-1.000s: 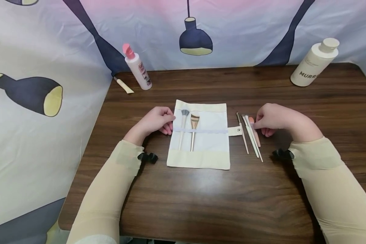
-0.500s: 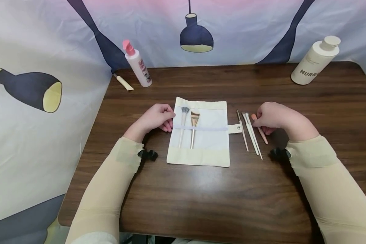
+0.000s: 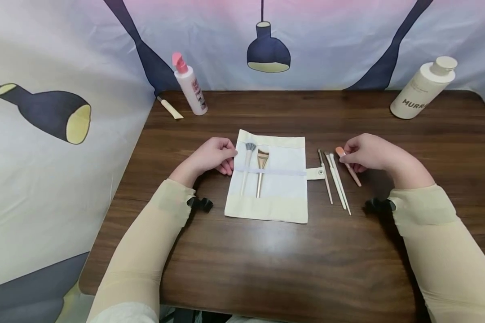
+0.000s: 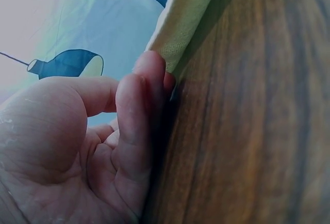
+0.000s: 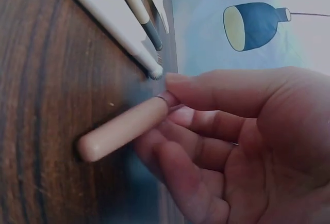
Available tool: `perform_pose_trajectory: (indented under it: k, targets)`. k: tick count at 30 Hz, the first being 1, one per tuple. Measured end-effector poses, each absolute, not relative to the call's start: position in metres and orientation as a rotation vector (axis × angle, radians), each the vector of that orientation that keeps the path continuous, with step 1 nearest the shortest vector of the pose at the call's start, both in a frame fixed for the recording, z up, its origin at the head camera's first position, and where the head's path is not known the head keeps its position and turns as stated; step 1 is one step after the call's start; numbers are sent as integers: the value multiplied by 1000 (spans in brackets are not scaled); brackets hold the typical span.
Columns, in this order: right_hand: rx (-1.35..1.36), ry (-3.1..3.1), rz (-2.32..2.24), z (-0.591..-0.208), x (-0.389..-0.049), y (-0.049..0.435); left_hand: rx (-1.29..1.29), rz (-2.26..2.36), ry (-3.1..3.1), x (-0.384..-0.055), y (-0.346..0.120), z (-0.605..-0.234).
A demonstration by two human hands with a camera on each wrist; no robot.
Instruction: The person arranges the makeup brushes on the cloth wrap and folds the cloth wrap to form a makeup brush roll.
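Observation:
A cream and white cloth brush roll (image 3: pixel 283 209) lies unrolled on the table. Two makeup brushes are tucked under its band: one with grey bristles (image 3: pixel 249 154), one flat with a gold ferrule (image 3: pixel 262 163). My left hand (image 3: pixel 213 154) pinches the roll's left edge; in the left wrist view the cloth edge (image 4: pixel 180 33) rises beside my fingertips. With thumb and fingers, my right hand (image 3: pixel 369 154) holds a short makeup brush (image 3: pixel 354 176) with an orange tip. Its pink, rounded handle (image 5: pixel 121 131) points away from my palm in the right wrist view.
Several slim brushes (image 3: pixel 334 177) lie between the roll's snap tab (image 3: pixel 315 173) and my right hand. Behind stand a pink-topped pump bottle (image 3: pixel 191 92) and a large white bottle (image 3: pixel 422 89). A cream tube-like item (image 3: pixel 171 109) lies at the back left.
The orange-tipped brush has been drawn right, away from the other loose brushes, and its orange tip now shows above my right fingers. My left hand keeps its place at the roll's edge.

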State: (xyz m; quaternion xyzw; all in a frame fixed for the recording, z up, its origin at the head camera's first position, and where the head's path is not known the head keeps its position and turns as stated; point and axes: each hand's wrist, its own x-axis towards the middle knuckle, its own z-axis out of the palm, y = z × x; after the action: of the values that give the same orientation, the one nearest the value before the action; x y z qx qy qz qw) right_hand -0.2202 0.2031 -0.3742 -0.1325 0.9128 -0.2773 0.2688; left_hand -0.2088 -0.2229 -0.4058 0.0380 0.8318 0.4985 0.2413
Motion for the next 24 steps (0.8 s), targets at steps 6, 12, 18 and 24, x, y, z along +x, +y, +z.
perform_pose_trajectory:
  k: [6, 12, 18, 24]
  targets:
    - [-309, 2466, -869, -378, -220, 206, 96, 1369, 2268, -209, -222, -411]
    - [-261, 2530, -957, -375, -221, 198, 81, 1363, 2267, -208, -224, -408]
    - [-228, 2554, -1118, -373, -219, 183, 94, 1362, 2278, -210, -223, -406]
    - [-202, 2451, -1328, -371, -221, 151, 84, 1354, 2279, -211, -224, -405]
